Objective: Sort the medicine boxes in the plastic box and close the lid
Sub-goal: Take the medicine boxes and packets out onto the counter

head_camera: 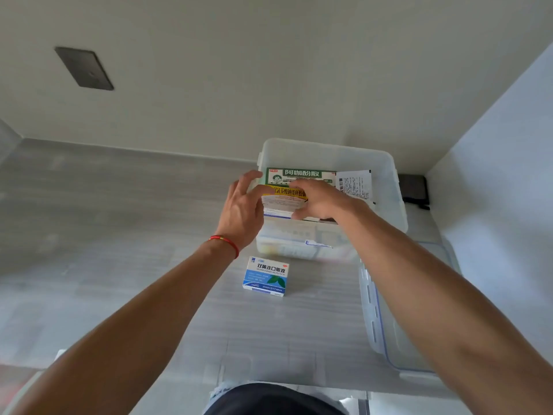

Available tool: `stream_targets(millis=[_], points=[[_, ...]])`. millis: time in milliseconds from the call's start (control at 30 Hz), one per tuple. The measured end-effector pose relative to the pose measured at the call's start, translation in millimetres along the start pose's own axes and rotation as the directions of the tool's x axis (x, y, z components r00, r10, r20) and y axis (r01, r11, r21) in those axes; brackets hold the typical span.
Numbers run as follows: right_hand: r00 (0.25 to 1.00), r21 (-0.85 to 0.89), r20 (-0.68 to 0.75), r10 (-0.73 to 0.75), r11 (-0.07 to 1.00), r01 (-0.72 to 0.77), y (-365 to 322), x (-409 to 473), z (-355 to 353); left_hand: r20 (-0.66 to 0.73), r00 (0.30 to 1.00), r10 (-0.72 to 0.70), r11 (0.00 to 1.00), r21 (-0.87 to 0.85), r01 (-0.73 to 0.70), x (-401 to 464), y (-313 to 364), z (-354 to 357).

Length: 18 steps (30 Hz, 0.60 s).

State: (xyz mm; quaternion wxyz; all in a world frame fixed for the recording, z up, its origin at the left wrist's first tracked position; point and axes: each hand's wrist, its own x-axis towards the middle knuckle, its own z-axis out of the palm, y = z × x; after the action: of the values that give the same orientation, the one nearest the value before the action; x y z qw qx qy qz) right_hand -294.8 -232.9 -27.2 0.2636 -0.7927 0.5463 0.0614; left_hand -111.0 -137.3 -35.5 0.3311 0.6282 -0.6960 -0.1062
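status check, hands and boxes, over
Both hands at the plastic box: left hand and right hand holding the medicine boxes inside. Blue box on the floor. Lid off, lying to the right.

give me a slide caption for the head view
Both hands, left and right, arrange medicine boxes in the plastic box; blue box waits outside.

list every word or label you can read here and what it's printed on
"阿咖酚散": green medicine box, standing in the plastic box.
"双黄连口服液": blue and white medicine box, lying on the table.
Yellow band on the box held between left hand and right hand: partly covered, not reliably readable.
White sachet: print too small.
Other fine print: blurred.
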Motion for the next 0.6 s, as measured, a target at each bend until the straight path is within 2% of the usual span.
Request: stream_targets(millis=[67,167,233,300,400,433,500,600], points=[[1.000,-0.127,-0.017,0.003,0.992,-0.005,-3.4,2.6,7.0,-0.004,1.000,-0.012,1.000,-0.003,0.012,-2.3,-4.4,4.5],[0.999,-0.162,-0.042,-0.002,0.987,-0.005,-7.2,-6.0,3.0,-0.018,1.000,-0.011,1.000,-0.024,0.011,-4.6,-6.4,1.5],[0.995,-0.108,-0.095,-0.013,0.994,0.003,-3.7,-20.7,-9.6,-0.048,0.998,-0.032,0.998,-0.053,0.030,-14.3,-10.4,-4.1],[0.977,-0.014,-0.207,-0.050,0.999,0.048,5.4,-44.9,-26.6,-0.112,0.990,-0.089,0.992,-0.102,0.077,-33.1,-14.0,-8.9],[0.905,0.112,-0.394,-0.162,0.968,0.223,16.0,-93.5,-41.2,-0.171,0.963,-0.207,0.969,-0.171,0.178,-66.1,-17.8,-6.7],[0.890,0.133,-0.410,-0.201,0.952,0.276,16.4,-110.8,-40.8,-0.150,0.964,-0.219,0.968,-0.158,0.195,-77.4,-19.0,-2.3],[0.900,0.165,-0.339,-0.274,0.925,0.343,14.6,-140.3,-27.1,-0.007,0.975,-0.222,0.973,-0.059,0.222,-99.0,-23.1,9.6],[0.954,0.167,-0.069,-0.293,0.939,0.301,19.8,-166.9,20.0,0.280,0.928,-0.248,0.968,0.104,0.227,-125.8,-30.2,29.3]])
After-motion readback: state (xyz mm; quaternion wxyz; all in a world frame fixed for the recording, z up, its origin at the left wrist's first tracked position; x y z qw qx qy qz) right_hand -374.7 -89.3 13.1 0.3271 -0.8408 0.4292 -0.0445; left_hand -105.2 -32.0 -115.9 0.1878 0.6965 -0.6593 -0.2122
